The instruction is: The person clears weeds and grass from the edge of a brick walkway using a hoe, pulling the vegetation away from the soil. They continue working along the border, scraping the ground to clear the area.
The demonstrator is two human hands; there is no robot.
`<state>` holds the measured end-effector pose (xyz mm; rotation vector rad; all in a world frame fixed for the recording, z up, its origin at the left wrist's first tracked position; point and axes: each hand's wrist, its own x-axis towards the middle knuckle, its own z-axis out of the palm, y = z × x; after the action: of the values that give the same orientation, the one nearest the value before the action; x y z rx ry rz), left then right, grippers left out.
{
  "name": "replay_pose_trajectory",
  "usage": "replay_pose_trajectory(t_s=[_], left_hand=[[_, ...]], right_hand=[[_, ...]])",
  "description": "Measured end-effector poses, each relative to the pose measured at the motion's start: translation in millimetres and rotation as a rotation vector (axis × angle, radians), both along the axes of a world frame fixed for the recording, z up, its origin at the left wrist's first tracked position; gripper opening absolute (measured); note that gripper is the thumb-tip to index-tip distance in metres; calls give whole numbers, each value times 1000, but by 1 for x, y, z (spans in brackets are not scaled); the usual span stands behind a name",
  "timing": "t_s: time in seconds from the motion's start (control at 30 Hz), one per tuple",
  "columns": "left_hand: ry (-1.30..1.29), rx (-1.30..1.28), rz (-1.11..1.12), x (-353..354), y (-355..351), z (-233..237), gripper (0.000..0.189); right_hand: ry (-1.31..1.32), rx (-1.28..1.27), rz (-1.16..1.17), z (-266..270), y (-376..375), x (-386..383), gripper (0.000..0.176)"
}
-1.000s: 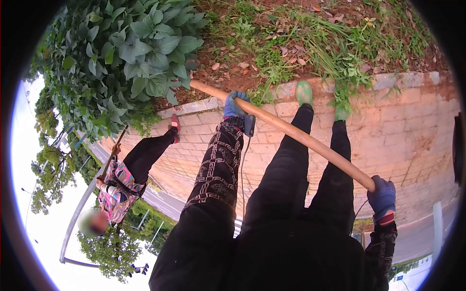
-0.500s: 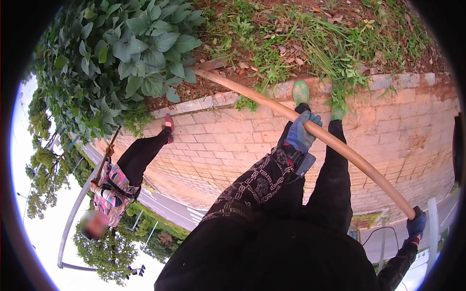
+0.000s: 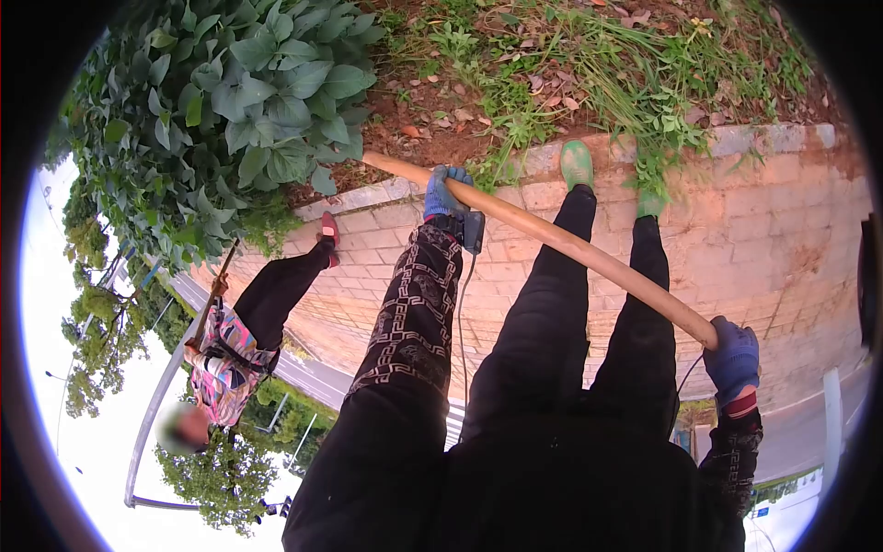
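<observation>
Our left hand [image 3: 445,190] grasps the pole [image 3: 570,246] near the kerb [image 3: 782,137], and our right hand [image 3: 734,357] is wrapped round its end, well back from the kerb; so wide a spread probably gives us leverage. Beyond the kerb, the far end is lost at the bush [image 3: 294,101], likely limiting us there. Paving [image 3: 736,248] before the kerb seems roomier; a co-worker [image 3: 225,359] stands leftward along it.
</observation>
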<state>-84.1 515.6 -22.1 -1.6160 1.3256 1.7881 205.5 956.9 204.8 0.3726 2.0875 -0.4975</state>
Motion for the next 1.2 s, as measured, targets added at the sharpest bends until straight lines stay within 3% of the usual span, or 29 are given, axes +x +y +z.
replay_pose_trajectory(t_s=[0.07,0.13,0.17,0.23,0.27,0.33,0.37,0.47,0.6,0.7,0.8,0.9,1.2], left_hand=[[35,144,60,43,35,-12,13],[-19,143,61,72,106,29,14],[-69,261,60,86,135,49,16],[-51,564,88,129,172,46,21],[-153,537,140,127,198,73,22],[-158,583,186,146,218,66,25],[-177,557,194,146,224,67,27],[-139,728,155,139,210,62,29],[-216,671,170,145,209,63,30],[-96,673,133,160,202,56,31],[-55,566,48,168,184,62,24],[-58,495,52,172,161,72,21],[-45,326,88,207,140,81,12]], right_hand=[[-22,55,-32,16,45,30,17],[-80,146,-21,34,105,83,19],[-94,200,-63,44,139,118,19],[-173,326,-189,82,193,157,18],[-172,400,-89,103,213,166,17],[-153,386,-373,109,259,219,18],[-148,480,-60,122,245,188,18],[-198,483,-102,111,237,172,18],[-239,458,-106,97,231,192,18],[-198,403,-200,82,220,208,17],[-188,352,-44,78,200,207,19],[-53,240,-9,73,186,187,17],[-41,190,46,56,212,150,19]])
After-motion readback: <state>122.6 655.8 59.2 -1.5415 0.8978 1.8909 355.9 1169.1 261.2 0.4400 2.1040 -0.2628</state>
